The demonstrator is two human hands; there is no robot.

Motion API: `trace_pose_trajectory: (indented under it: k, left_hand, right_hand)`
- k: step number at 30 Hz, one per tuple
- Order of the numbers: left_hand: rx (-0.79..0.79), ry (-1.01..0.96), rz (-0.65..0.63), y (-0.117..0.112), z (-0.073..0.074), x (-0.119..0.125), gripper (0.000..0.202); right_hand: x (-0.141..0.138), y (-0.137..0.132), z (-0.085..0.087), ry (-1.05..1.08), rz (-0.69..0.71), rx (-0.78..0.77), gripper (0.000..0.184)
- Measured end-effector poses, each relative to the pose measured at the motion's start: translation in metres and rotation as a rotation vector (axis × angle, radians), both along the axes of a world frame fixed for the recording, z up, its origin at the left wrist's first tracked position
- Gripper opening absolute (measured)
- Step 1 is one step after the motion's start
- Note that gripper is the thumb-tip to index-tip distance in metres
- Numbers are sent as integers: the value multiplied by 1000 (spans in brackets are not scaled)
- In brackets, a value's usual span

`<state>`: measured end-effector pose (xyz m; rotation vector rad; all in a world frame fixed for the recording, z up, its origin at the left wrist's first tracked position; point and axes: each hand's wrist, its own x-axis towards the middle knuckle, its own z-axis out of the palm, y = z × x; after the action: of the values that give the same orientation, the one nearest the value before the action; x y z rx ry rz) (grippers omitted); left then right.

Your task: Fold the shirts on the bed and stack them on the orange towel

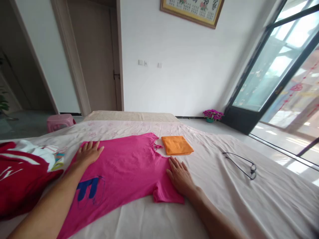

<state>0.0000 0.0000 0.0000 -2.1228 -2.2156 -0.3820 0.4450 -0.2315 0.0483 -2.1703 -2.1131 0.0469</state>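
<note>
A pink T-shirt [129, 169] lies spread on the covered surface, its neckline toward the right and a dark blue print near its lower left. My left hand [89, 152] rests flat on the shirt's far left part, fingers stretched out. At the shoulder and sleeve on the right, my right hand [179, 175] presses down with its fingers extended. One short sleeve points toward me; the far sleeve is not visible. Just beyond my right hand sits a folded orange cloth [176, 145].
A heap of red clothing [22, 179] and white clothing [37, 152] lies at the left. Eyeglasses [245, 166] rest on the pale sheet [214, 205] at right. Beyond are a pink stool [59, 122], magenta flowers [213, 115] and a glass door [269, 66].
</note>
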Motion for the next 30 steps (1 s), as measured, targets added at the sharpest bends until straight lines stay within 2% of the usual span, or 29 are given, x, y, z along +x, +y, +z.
trace_pose_trajectory:
  k: [4, 8, 11, 14, 18, 21, 23, 26, 30]
  left_hand:
    - [35, 42, 20, -10, -2, 1, 71]
    - [39, 80, -101, -49, -1, 5, 65]
    - [103, 31, -308, -95, 8, 1, 57]
    - [137, -35, -491, -152, 26, -10, 46]
    - [38, -79, -562, -228, 48, -30, 33]
    - [7, -49, -601, -270, 48, -51, 30]
    - [20, -2, -589, -287, 42, -65, 32]
    - [30, 65, -560, -298, 34, -78, 42]
    - [47, 115, -534, -301, 35, -70, 42]
  right_hand:
    - [-1, 0, 3, -7, -4, -13, 63]
    - [-2, -1, 2, -21, -1, -6, 63]
    - [-3, -1, 2, -32, -2, 9, 62]
    - [-3, -1, 8, -44, 25, 4, 59]
    - [7, -7, 29, -17, 140, 3, 52]
    - [24, -22, 44, 21, 294, 16, 45]
    - [35, -34, 48, 52, 454, 4, 53]
    - [47, -49, 44, 88, 654, 0, 56]
    - [47, -48, 30, 68, 690, 83, 39]
